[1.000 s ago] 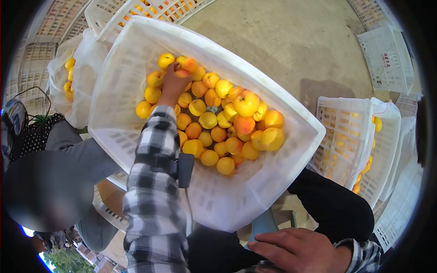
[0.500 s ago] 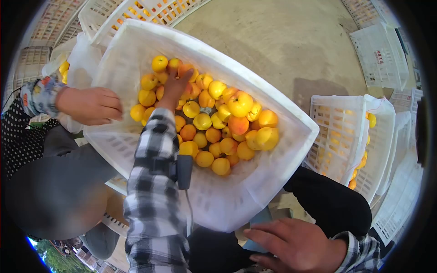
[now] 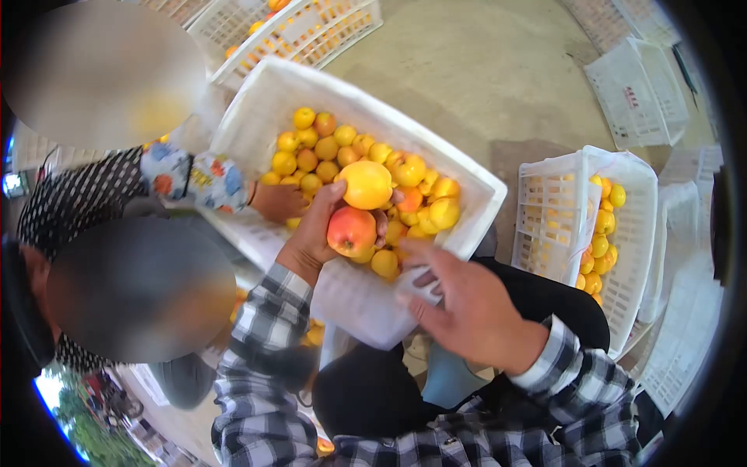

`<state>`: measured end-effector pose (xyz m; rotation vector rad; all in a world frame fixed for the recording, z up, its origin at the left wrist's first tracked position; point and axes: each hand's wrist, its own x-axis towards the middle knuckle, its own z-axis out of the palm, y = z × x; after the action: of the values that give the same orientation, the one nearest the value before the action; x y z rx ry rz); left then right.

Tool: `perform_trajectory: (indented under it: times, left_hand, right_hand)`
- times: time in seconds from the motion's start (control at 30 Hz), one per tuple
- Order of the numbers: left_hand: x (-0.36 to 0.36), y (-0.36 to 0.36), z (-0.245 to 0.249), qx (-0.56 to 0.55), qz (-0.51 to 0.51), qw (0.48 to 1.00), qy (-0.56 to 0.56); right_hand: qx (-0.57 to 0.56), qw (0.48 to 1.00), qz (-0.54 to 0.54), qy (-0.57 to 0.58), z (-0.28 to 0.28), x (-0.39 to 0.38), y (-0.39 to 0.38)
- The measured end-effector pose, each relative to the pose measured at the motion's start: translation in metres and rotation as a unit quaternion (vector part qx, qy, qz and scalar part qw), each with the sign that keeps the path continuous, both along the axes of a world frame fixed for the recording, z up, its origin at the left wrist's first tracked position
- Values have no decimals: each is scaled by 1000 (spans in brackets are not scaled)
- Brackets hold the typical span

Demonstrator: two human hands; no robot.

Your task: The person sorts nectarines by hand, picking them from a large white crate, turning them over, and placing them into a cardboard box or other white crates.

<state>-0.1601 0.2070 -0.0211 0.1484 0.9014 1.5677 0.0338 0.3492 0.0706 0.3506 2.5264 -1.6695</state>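
A white crate [image 3: 373,105] holds many yellow and orange fruits [image 3: 327,148]. Above it my left hand [image 3: 323,226] is wrapped round two large fruits, a yellow one [image 3: 367,185] on top and a red-orange one [image 3: 351,231] below. To the right, over the crate's near corner, my right hand [image 3: 471,307] has its thumb and fingers apart. Something whitish and translucent [image 3: 420,286] lies between them, too unclear to tell whether it is held. Another person's hand [image 3: 278,202] reaches over the crate's left edge.
People sit close on the left, one in a polka-dot sleeve [image 3: 93,194]. A crate of fruit [image 3: 545,226] stands at the right, another [image 3: 334,35] at the top. More white crates [image 3: 634,93] line the far right.
My left hand has come up out of the crate with two fruits. My right hand has moved up and left towards it. The other person's hand has moved right, to the crate. The view has shifted.
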Motion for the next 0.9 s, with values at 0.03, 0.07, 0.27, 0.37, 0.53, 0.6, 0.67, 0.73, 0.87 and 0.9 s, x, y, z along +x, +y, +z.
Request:
perform_trajectory:
  times: [0.03,0.07,0.27,0.37,0.53,0.6,0.67,0.73,0.87,0.9]
  left_hand:
    - [9,-16,9,-12,23,1000,-10]
    - [17,-37,18,-28,46,999,-7]
    - [90,-218,31,-27,325,944,-45]
    - [134,-285,18,-154,461,870,-79]
    - [168,-349,-52,-221,494,822,-179]
    - [168,-349,-70,-223,515,794,-234]
    - [168,-350,-82,-238,518,791,-220]
    - [166,-352,-89,-187,501,816,-219]
    - [160,-348,-101,-164,498,823,-220]
    - [155,-342,-99,-196,507,810,-219]
  right_hand:
    - [-29,999,-14,-2,0,-1,3]
    - [-63,998,-22,-7,-2,-3,1]
    - [-149,988,-34,-34,-3,0,-14]
    - [-138,990,-20,-14,-16,6,-22]
    - [-123,992,24,-24,-13,5,-34]
    - [-110,993,30,-30,-15,4,-39]
    - [-93,994,41,-40,-17,2,-41]
    - [-77,994,50,-51,-18,0,-43]
    - [-52,994,72,-71,-20,-5,-41]
    - [-44,993,75,-79,-19,-7,-41]
